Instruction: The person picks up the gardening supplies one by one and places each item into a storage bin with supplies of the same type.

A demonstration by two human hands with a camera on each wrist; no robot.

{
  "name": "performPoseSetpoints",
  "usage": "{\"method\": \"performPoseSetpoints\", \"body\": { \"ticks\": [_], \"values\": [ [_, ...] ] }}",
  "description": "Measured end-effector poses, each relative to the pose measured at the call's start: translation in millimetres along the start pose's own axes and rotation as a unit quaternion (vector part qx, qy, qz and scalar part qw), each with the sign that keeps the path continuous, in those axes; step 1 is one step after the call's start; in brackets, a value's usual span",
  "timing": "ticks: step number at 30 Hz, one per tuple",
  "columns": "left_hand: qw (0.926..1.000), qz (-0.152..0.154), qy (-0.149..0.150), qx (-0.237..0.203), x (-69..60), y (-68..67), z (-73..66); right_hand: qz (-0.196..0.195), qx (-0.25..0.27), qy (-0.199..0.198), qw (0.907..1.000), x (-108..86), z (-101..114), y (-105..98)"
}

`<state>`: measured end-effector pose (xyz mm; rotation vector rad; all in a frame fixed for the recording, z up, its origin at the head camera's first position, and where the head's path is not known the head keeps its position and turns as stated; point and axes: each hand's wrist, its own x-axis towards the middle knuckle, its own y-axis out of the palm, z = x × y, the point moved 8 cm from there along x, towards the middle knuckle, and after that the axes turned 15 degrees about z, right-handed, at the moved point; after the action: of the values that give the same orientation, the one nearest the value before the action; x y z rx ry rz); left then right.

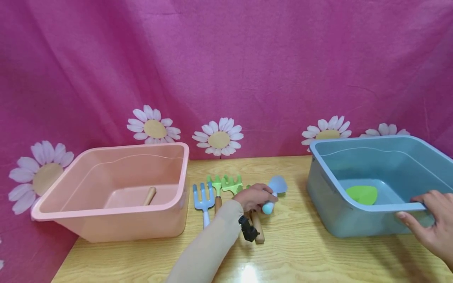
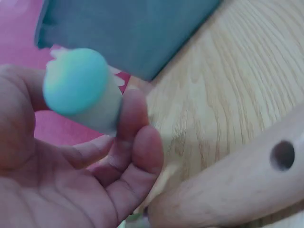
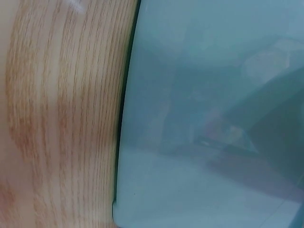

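1. Nearest, the right hand (image 1: 433, 226) grips the near rim of a grey-blue, rectangular plastic tub (image 1: 325, 200), thumb outside. The wall is probably thin and springy, so the rolled rim looks the firmest hold.
2. A pale, round wooden handle (image 1: 258, 228) with a drilled hole lies on the wood-grain bench (image 1: 297, 251) (dry wood like that should hardly slip).
3. Beyond it, the left hand (image 1: 253, 197) pinches a small, pale-blue-bladed, turquoise-tipped shovel (image 1: 278, 184) over the bench, to the left of the tub. Its fingers curl round the handle just below the rounded tip. The shovel should be light and stiff, its smooth tip rather slick; mid-handle would balance better.
4. Farther off, the blade points away from the person. It looks rigid and hard to damage; whether metal or plastic, I cannot tell.
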<state>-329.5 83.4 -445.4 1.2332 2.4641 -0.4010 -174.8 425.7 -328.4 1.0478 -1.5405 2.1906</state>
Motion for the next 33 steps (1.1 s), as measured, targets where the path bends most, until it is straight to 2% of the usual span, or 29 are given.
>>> {"method": "performPoseSetpoints", "body": {
  "ticks": [3,7,12,17,23,30,33],
  "values": [
    [0.9978,0.019,0.021,-0.059,1.0,1.2,1.2,0.002,0.007,0.000,1.0000,-0.2,-1.6,-1.1],
    [0.9890,0.054,0.051,-0.128,1.1,6.9,2.7,-0.003,0.007,-0.004,1.0000,-0.9,-2.3,-1.6],
    [0.9808,0.079,0.067,-0.165,2.7,13.6,6.4,0.000,0.007,-0.005,1.0000,-0.4,-1.4,-1.7],
    [0.9774,0.091,0.069,-0.178,2.5,18.6,9.4,0.009,0.011,-0.010,0.9999,0.8,-0.1,-1.2],
    [0.9754,0.104,0.082,-0.176,1.7,22.5,10.0,0.005,-0.031,-0.013,0.9994,-1.0,-0.1,-1.1],
    [0.9789,0.102,0.100,-0.146,-3.6,16.0,2.4,0.013,-0.035,-0.015,0.9992,0.1,0.6,-2.3],
    [0.9775,0.106,0.114,-0.142,-8.4,12.3,-2.6,0.019,-0.032,-0.018,0.9992,0.9,1.6,-3.6]
  ]
}}
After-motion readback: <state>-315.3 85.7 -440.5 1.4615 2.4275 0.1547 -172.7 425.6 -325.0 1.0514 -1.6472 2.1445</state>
